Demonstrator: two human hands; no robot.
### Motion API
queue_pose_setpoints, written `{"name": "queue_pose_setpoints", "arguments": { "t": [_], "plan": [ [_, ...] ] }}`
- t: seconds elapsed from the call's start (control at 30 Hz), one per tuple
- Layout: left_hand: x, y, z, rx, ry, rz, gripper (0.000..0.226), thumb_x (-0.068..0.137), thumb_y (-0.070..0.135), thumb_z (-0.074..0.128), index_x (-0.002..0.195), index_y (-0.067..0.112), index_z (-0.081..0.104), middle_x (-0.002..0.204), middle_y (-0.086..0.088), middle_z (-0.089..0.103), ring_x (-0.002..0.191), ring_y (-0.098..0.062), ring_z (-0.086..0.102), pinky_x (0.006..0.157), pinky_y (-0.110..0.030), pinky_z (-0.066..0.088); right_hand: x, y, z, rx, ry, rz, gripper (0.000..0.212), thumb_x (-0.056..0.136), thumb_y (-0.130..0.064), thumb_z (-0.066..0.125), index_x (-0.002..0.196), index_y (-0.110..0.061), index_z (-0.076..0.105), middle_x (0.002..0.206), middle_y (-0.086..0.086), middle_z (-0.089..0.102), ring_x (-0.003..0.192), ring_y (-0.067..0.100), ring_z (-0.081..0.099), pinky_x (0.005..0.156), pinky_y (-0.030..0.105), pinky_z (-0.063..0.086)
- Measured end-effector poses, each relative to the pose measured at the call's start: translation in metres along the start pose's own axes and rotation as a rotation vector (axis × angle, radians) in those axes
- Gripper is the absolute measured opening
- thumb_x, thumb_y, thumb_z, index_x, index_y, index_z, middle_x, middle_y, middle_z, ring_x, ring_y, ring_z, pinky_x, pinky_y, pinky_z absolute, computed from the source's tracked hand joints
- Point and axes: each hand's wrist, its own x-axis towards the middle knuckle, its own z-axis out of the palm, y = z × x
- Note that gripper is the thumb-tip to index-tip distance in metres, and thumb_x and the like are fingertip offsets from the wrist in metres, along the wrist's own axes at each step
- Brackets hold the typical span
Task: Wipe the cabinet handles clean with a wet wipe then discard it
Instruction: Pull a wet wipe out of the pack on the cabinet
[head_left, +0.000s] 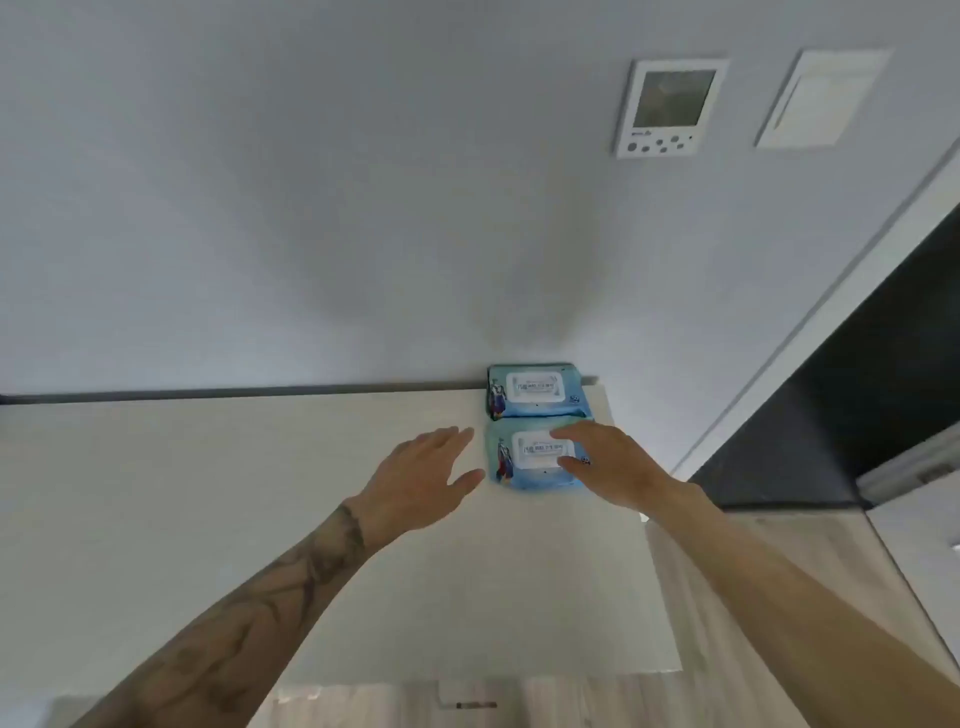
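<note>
Two blue wet-wipe packs with white flip lids lie on a white cabinet top (260, 493), one behind the other against the wall. The far pack (537, 392) is untouched. My right hand (608, 462) reaches over the near pack (524, 460), fingertips resting on its white lid. My left hand (421, 478) hovers just left of the near pack, fingers spread, holding nothing. No cabinet handle is in view.
A grey wall rises behind the cabinet, with a white thermostat panel (670, 106) and a white wall plate (821, 98) at the upper right. A dark opening (857, 395) lies to the right. Wood-look flooring (753, 597) shows below the cabinet's right edge.
</note>
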Motion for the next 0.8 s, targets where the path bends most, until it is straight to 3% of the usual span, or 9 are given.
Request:
{"name": "queue_pose_setpoints", "arguments": {
  "t": [0.1,0.23,0.4,0.53,0.67,0.8],
  "plan": [
    [0.039,0.002,0.033,-0.005,-0.024,0.002,0.069,0.111,0.054,0.041,0.169,0.024,0.019,0.175,0.000,0.021,0.160,-0.020,0.022,0.130,-0.039,0.023,0.023,0.017,0.020,0.001,-0.004,0.012,0.043,0.107,-0.025,0.056,0.150,-0.029,0.053,0.157,-0.006,0.051,0.139,0.018,0.052,0.114,0.035,0.045],
    [0.083,0.007,0.076,-0.017,0.079,0.048,0.064,0.111,0.048,0.045,0.166,0.021,0.028,0.174,-0.002,0.025,0.160,-0.020,0.023,0.129,-0.036,0.021,0.049,0.034,0.044,-0.139,-0.011,-0.044,0.046,0.105,-0.019,0.059,0.151,-0.024,0.054,0.157,-0.002,0.052,0.143,0.020,0.049,0.116,0.036,0.044],
    [0.111,0.008,0.110,-0.029,0.171,0.096,0.058,0.108,0.043,0.053,0.159,0.018,0.041,0.170,-0.006,0.030,0.158,-0.022,0.024,0.128,-0.034,0.019,0.066,0.050,0.058,-0.269,0.052,-0.119,0.051,0.100,-0.023,0.068,0.149,-0.021,0.057,0.160,-0.002,0.049,0.149,0.021,0.043,0.123,0.036,0.030],
    [0.113,0.006,0.122,-0.050,0.224,0.070,0.057,0.105,0.042,0.060,0.155,0.016,0.046,0.169,-0.004,0.033,0.157,-0.022,0.026,0.127,-0.036,0.021,0.067,0.057,0.062,-0.302,0.110,-0.158,0.046,0.099,-0.027,0.070,0.144,-0.022,0.062,0.156,-0.003,0.055,0.144,0.022,0.050,0.117,0.035,0.035],
    [0.114,0.006,0.126,-0.122,0.234,0.048,0.064,0.104,0.042,0.064,0.159,0.018,0.041,0.169,0.000,0.030,0.157,-0.019,0.023,0.127,-0.033,0.019,0.067,0.059,0.061,-0.300,0.089,-0.189,0.039,0.109,-0.031,0.055,0.147,-0.024,0.060,0.155,-0.004,0.056,0.142,0.021,0.053,0.115,0.033,0.037],
    [0.113,0.010,0.126,-0.200,0.229,0.012,0.073,0.098,0.038,0.073,0.158,0.014,0.039,0.166,-0.003,0.037,0.155,-0.021,0.030,0.126,-0.032,0.023,0.070,0.050,0.050,-0.221,0.159,-0.169,0.033,0.111,-0.026,0.050,0.139,-0.018,0.066,0.139,0.002,0.067,0.126,0.026,0.062,0.102,0.035,0.045]
  ]
}}
